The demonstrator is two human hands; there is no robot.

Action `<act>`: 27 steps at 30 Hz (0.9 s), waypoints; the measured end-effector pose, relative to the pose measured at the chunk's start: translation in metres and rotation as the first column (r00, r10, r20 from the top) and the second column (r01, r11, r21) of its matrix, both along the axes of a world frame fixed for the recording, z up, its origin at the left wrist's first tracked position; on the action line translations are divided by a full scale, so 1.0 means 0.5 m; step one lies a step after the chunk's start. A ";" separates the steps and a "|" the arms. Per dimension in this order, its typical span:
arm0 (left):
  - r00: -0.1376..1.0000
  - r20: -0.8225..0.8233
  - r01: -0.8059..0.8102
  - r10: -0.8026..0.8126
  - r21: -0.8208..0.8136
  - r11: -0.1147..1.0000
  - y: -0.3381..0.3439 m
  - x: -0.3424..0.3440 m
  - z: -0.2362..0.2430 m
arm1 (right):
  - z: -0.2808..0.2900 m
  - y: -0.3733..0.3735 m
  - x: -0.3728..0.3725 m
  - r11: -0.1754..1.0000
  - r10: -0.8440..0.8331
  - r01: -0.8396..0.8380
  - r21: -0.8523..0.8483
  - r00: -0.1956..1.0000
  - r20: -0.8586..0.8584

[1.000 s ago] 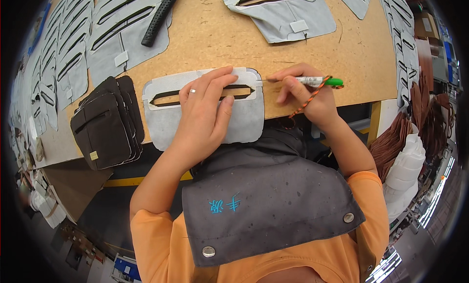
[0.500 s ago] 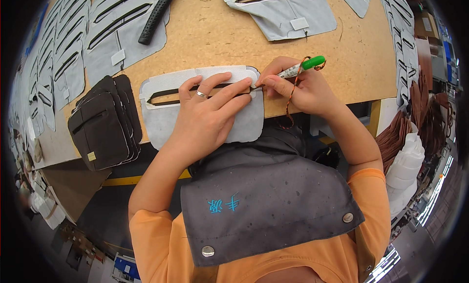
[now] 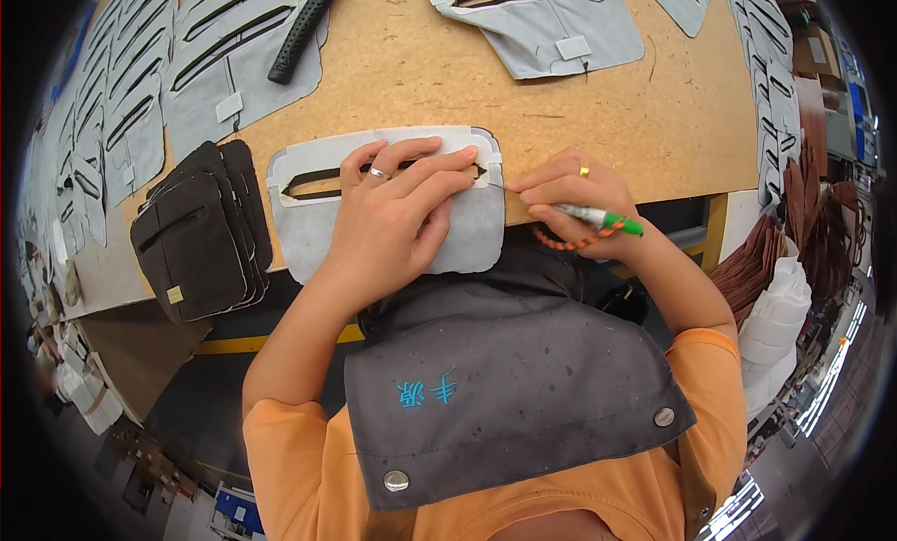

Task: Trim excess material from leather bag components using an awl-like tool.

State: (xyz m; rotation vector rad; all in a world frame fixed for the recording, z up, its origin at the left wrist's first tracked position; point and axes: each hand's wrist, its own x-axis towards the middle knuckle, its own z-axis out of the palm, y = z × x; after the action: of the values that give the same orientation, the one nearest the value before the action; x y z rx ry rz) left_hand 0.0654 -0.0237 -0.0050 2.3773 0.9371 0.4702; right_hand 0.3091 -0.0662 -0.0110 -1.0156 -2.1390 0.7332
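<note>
A grey fabric panel point(image 3: 392, 233) with a long slot, dark along its edges, lies at the table's near edge. My left hand point(image 3: 392, 200) rests flat across it, fingers stretched over the slot. Just beyond the panel's right edge, my right hand point(image 3: 584, 200) is closed around a white marker pen point(image 3: 598, 216) with a green end and an orange-black cord. That green end points right, toward my wrist. A thin line runs from the right fingertips to the slot's right end; whether it is thread or a fine metal tip, I cannot tell.
Dark brown pouch-like pieces point(image 3: 192, 237) are stacked left of the panel. More grey slotted panels point(image 3: 542, 36) lie at the back and along both sides. A black perforated strip point(image 3: 304, 36) sits at the back left. Brown material point(image 3: 747, 261) hangs beyond the table's right end.
My right hand has shifted slightly right and away from the slot's end. The pen has swung from green end up to green end down-right. My left hand stays almost in place.
</note>
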 end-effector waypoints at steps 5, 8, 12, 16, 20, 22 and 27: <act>1.000 -0.012 0.015 -0.015 0.046 0.999 0.000 0.002 -0.001 | -0.008 -0.010 -0.010 0.967 -0.220 0.195 -0.167 0.965 -0.145; 0.997 -0.063 0.040 -0.035 0.093 0.995 -0.006 0.001 0.001 | -0.011 -0.007 -0.011 0.978 -0.197 0.186 -0.099 0.973 -0.123; 0.987 -0.146 0.078 -0.061 0.111 0.991 -0.013 0.005 0.008 | -0.009 -0.006 -0.010 0.983 -0.179 0.173 -0.067 0.978 -0.103; 0.992 -0.095 0.091 -0.083 0.089 0.992 -0.010 0.000 0.012 | -0.004 -0.011 -0.011 0.957 -0.243 0.214 -0.193 0.960 -0.140; 0.991 0.124 -0.047 0.058 -0.085 0.995 -0.004 -0.005 -0.004 | 0.000 -0.012 -0.013 0.792 -0.445 0.161 -0.588 0.813 -0.377; 0.993 0.113 -0.017 0.020 -0.024 1.000 -0.003 -0.006 -0.006 | 0.005 -0.008 -0.015 0.843 -0.365 0.152 -0.517 0.867 -0.340; 0.993 0.116 -0.008 0.008 -0.002 1.000 0.000 -0.007 -0.015 | -0.006 0.006 -0.025 0.889 -0.316 0.154 -0.432 0.889 -0.332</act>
State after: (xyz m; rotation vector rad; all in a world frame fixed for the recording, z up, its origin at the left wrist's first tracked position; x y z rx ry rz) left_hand 0.0619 -0.0234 -0.0122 2.3183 0.8945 0.6040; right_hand 0.2965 -0.0634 -0.0140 -1.1937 -1.5128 1.1663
